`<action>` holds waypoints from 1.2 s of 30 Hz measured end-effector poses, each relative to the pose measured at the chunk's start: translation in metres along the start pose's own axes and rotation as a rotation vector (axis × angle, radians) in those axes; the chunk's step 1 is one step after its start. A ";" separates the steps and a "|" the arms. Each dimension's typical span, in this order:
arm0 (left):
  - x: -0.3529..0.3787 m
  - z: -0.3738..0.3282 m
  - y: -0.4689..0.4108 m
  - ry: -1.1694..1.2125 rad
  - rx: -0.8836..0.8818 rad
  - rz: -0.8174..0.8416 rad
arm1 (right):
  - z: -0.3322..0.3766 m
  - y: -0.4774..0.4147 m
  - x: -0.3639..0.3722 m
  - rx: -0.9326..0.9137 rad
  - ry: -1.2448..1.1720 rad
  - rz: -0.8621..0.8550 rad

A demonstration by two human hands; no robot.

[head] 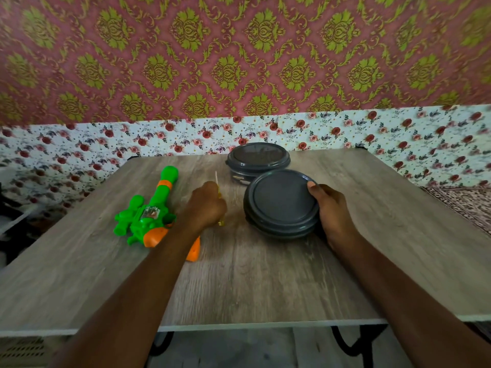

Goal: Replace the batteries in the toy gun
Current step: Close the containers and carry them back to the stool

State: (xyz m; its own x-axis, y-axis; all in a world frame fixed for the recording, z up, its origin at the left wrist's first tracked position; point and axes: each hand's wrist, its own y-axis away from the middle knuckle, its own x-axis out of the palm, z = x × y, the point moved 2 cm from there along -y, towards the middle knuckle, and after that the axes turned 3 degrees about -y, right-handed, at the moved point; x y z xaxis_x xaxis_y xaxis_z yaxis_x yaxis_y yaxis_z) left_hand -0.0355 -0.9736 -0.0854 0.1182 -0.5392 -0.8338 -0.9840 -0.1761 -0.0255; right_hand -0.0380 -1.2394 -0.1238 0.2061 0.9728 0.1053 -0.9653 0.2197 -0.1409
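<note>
The bench [265,282] has a pale wood-grain top and fills the lower middle of the view, with patterned wallpaper [239,49] behind it. All places below are given from the near tub.

The gun [148,208], green with orange parts, lies flat on the bench well to the left of the near tub, its barrel pointing away from the person and its orange grip toward them. The left forearm crosses over the grip end and hides part of it.

The near tub [281,204] is a round, dark grey container with its lid on, sitting on the bench right of centre. It looks tilted, the lid facing partly toward the camera. The far tub [257,160], of the same kind and also lidded, stands just behind it and slightly left, near the back edge of the bench; the two seem to touch or nearly so.

The right hand [334,216] grips the right side of the near tub, thumb on the lid's rim and fingers hidden round the side.

The left hand [206,205] is between the gun and the near tub, curled closed around a thin screwdriver [218,195] with a yellow handle. Its pale shaft sticks out beyond the knuckles, away from the person, and the handle end shows below the fist.
</note>
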 end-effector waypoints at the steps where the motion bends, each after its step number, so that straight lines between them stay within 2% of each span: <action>1: 0.001 -0.004 0.003 0.227 -0.037 0.035 | 0.002 0.001 0.002 0.008 -0.025 -0.009; 2: 0.002 -0.010 0.007 0.444 -0.085 0.080 | 0.004 0.002 0.003 0.025 -0.058 -0.021; 4: 0.003 -0.022 0.016 0.711 -0.165 0.132 | 0.007 0.006 0.008 0.074 -0.139 -0.054; 7: 0.001 -0.032 0.030 0.895 -0.212 0.164 | 0.013 0.013 0.015 0.099 -0.192 -0.102; 10: -0.003 -0.028 0.040 1.003 -0.190 0.235 | 0.023 0.020 0.025 0.035 -0.123 -0.122; 13: -0.006 -0.023 0.041 1.033 -0.160 0.258 | 0.031 0.026 0.037 0.019 -0.090 -0.089; 17: -0.016 -0.018 0.040 0.989 -0.140 0.208 | 0.034 0.027 0.054 0.014 -0.047 -0.059; 19: -0.021 -0.010 0.031 1.012 -0.148 0.177 | 0.030 0.014 0.061 0.076 -0.064 -0.052; 21: -0.026 0.002 0.015 0.991 -0.156 0.126 | 0.025 -0.006 0.066 0.139 -0.036 -0.082; 25: -0.036 0.017 -0.028 0.951 -0.148 0.095 | 0.001 -0.067 0.069 0.088 0.232 -0.229; 28: -0.047 0.024 -0.069 0.966 -0.148 0.153 | -0.009 -0.107 0.070 0.155 0.361 -0.270; 32: -0.066 0.019 -0.104 0.987 -0.155 0.242 | -0.003 -0.135 0.083 0.294 0.348 -0.290; 36: -0.089 0.010 -0.116 0.922 -0.188 0.222 | 0.001 -0.141 0.090 0.426 0.318 -0.274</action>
State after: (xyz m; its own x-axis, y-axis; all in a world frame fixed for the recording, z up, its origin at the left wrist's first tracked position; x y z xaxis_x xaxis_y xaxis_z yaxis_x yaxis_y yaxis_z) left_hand 0.0666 -0.8975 -0.0137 0.0692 -0.9965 -0.0463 -0.9687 -0.0782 0.2356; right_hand 0.1167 -1.1826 -0.0934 0.4311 0.8732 -0.2275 -0.8359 0.4814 0.2637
